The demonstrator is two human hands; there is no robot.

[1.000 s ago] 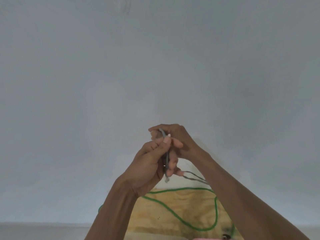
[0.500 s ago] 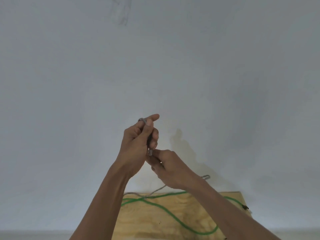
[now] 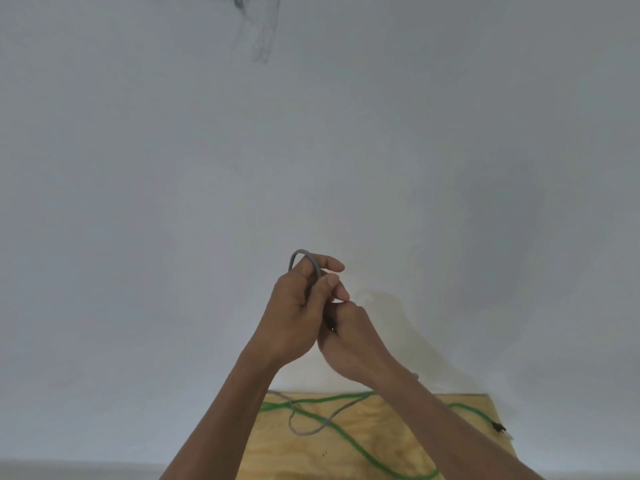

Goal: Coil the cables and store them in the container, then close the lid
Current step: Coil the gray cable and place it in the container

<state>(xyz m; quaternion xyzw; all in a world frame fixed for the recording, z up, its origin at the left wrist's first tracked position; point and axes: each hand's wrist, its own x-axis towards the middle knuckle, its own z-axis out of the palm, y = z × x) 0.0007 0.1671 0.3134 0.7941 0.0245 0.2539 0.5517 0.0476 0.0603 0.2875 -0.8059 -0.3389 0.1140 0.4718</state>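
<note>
My left hand [image 3: 298, 313] is raised in front of the wall and grips the grey cable [image 3: 306, 256], whose small loop arches over my index finger. My right hand [image 3: 349, 337] sits just below and right of it, fingers closed on the same cable where the hands meet. The cable's loose length [image 3: 304, 429] lies in a slack loop on the wooden board [image 3: 398, 441] below. A green cable [image 3: 349, 438] snakes across that board, its dark plug [image 3: 498, 427] near the right edge. The container and its lid are out of view.
A plain white wall [image 3: 138, 202] fills most of the view, with a faint grey mark [image 3: 261, 32] near the top. The board's far and right edges are visible; my forearms hide part of its surface.
The view has tilted down a little, showing more of the board. A grey loop now stands over my left index finger, and my right hand has come up against my left.
</note>
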